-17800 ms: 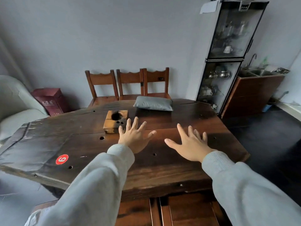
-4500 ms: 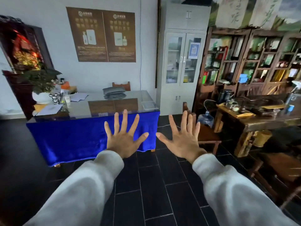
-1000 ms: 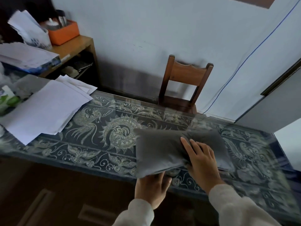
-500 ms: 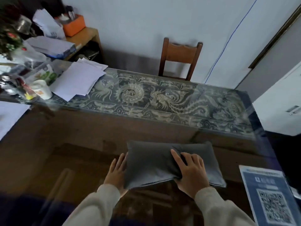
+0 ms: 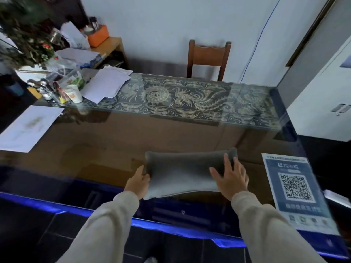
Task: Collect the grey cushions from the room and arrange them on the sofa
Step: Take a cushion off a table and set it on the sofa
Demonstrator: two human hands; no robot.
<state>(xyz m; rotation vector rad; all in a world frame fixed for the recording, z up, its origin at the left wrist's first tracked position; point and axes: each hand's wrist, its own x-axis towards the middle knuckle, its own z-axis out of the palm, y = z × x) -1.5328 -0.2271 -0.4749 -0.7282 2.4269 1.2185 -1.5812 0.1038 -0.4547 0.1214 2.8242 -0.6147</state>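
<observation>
A grey cushion (image 5: 182,172) is held between both hands over the near edge of the glass-topped table (image 5: 171,130). My left hand (image 5: 137,184) grips its left end from the side and below. Across its right end lies my right hand (image 5: 229,177), fingers spread on top. The cushion sags slightly between the two hands. No sofa is in view.
A QR-code sheet (image 5: 293,186) lies under the glass at the right. Loose papers (image 5: 106,83), a paper cup (image 5: 75,93) and a potted plant (image 5: 24,35) crowd the table's left. A wooden chair (image 5: 208,58) stands behind the table. A white cabinet (image 5: 322,95) is at right.
The cushion has been drawn from the table's far patterned side to its near edge. My left hand has shifted to its left end, and the view has backed away.
</observation>
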